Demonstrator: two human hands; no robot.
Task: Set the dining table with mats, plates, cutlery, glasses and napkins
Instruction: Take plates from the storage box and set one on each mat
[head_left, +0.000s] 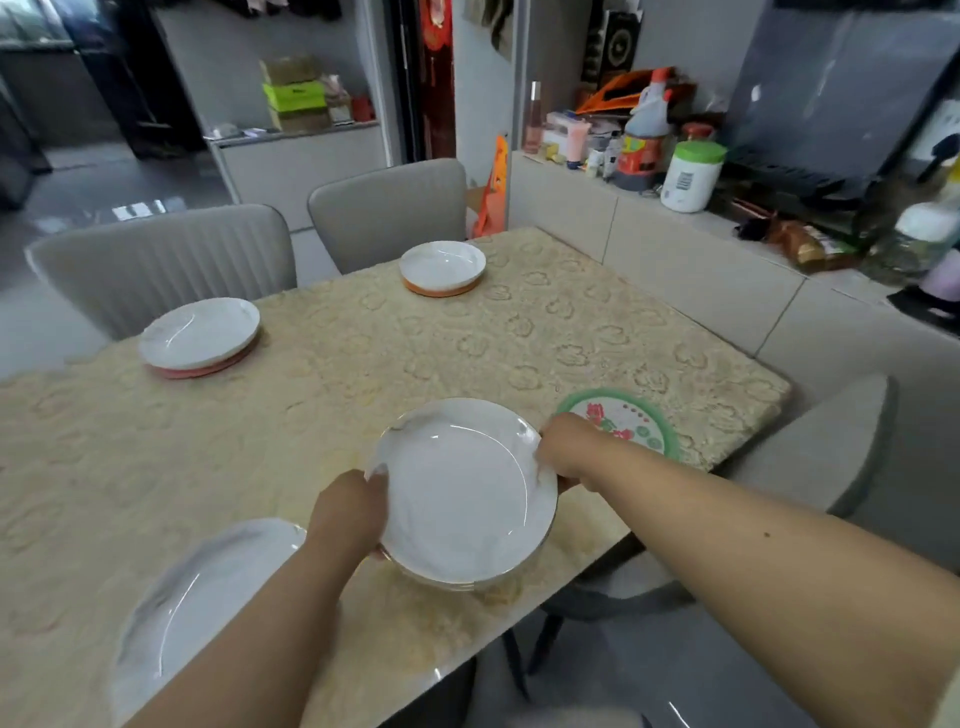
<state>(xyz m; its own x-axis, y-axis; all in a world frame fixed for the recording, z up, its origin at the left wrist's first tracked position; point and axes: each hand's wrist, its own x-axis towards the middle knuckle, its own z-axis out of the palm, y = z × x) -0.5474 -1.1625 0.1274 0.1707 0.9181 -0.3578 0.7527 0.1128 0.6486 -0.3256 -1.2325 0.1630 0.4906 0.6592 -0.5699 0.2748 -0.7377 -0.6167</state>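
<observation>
White glazed china, a round gold-rimmed plate is being carried above the beige embossed tablecloth, the left hand gripping its near-left rim and the right hand gripping its right rim. Plates are the step in hand; two are already sitting on mats across the table. Next it is probably going onto the green-rimmed round patterned mat just beyond. That mat is lying close to the table's right edge, so centring matters.
</observation>
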